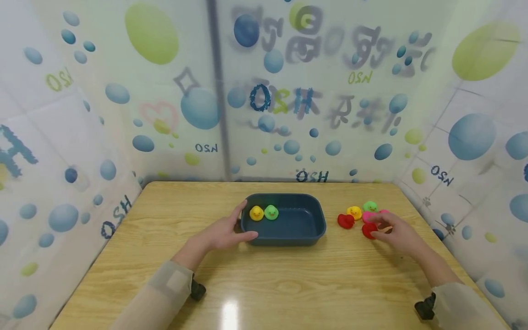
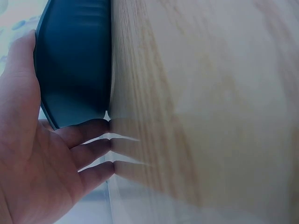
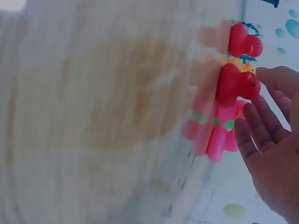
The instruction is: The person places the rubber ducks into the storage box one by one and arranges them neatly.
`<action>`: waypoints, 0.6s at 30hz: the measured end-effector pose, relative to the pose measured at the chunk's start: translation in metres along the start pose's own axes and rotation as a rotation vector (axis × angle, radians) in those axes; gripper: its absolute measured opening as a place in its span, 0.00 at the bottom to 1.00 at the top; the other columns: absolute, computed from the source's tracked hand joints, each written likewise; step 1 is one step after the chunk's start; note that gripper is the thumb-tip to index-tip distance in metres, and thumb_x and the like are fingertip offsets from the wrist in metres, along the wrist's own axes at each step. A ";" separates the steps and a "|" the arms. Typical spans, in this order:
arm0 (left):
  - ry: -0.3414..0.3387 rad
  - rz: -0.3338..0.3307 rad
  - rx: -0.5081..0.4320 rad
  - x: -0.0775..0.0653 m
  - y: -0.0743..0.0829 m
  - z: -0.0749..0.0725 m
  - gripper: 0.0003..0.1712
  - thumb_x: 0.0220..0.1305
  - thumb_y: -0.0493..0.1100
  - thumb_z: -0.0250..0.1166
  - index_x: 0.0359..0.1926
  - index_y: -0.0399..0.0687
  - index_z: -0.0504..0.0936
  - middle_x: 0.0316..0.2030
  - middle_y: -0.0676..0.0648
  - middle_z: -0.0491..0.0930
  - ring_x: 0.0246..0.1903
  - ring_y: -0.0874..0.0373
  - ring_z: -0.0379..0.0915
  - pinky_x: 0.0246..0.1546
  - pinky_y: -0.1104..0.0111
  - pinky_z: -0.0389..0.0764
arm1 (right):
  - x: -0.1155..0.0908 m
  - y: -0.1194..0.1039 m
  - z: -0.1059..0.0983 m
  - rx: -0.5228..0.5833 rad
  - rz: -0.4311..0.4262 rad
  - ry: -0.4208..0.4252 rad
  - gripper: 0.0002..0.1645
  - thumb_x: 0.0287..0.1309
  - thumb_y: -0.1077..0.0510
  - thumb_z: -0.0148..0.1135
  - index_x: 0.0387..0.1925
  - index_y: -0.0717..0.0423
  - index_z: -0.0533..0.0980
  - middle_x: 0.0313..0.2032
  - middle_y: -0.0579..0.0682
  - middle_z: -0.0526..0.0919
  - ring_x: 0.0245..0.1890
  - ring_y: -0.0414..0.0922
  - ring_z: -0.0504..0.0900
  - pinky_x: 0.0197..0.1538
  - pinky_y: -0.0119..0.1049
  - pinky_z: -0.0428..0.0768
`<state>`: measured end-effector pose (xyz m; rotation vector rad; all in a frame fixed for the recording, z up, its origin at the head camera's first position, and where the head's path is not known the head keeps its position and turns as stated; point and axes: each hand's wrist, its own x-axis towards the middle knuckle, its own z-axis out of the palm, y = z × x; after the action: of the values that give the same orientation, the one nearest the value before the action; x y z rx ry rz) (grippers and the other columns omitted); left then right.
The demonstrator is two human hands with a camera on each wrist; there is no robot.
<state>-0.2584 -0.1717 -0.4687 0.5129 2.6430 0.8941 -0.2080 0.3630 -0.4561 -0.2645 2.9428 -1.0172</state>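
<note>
My left hand (image 1: 222, 233) is at the left end of a dark blue tray (image 1: 288, 241), its thumb over the front rim and index finger along the far corner. In the left wrist view the other fingers (image 2: 93, 151) stretch out beside the tray, tips on the table. Two small rubber ducks, a yellow duck (image 1: 256, 213) and a green duck (image 1: 271, 212), sit inside at the left. My right hand (image 1: 398, 234) reaches around a red duck (image 3: 231, 86) on the table, fingertips right at its head. The hand partly hides pink ducks (image 1: 368, 217) behind.
Another red duck (image 1: 345, 221), a yellow duck (image 1: 354, 212) and a green duck (image 1: 370, 207) stand close together right of the tray. The wooden table (image 1: 297, 284) meets a patterned curtain wall (image 1: 264, 137) at the back and sides.
</note>
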 end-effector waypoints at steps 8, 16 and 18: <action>0.000 -0.004 0.004 0.002 0.001 0.000 0.68 0.65 0.83 0.65 0.90 0.73 0.34 0.79 0.31 0.70 0.64 0.42 0.82 0.73 0.42 0.77 | 0.000 0.009 0.001 -0.011 0.074 -0.061 0.26 0.70 0.60 0.73 0.64 0.64 0.79 0.57 0.63 0.85 0.54 0.58 0.85 0.56 0.50 0.88; -0.006 -0.009 0.016 0.000 0.003 -0.003 0.69 0.65 0.83 0.65 0.91 0.70 0.34 0.79 0.31 0.69 0.65 0.40 0.81 0.73 0.42 0.77 | 0.001 0.007 0.004 -0.036 0.083 -0.052 0.25 0.68 0.59 0.76 0.62 0.63 0.81 0.53 0.59 0.88 0.53 0.56 0.86 0.57 0.53 0.88; -0.009 -0.011 0.016 -0.001 0.004 -0.002 0.69 0.65 0.83 0.65 0.91 0.71 0.34 0.79 0.31 0.70 0.63 0.42 0.82 0.73 0.43 0.77 | 0.001 0.007 0.005 -0.044 0.084 -0.052 0.25 0.67 0.58 0.77 0.61 0.62 0.82 0.52 0.59 0.88 0.51 0.55 0.86 0.55 0.51 0.88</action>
<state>-0.2579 -0.1702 -0.4643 0.5044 2.6444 0.8661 -0.2094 0.3649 -0.4641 -0.1644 2.9053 -0.9215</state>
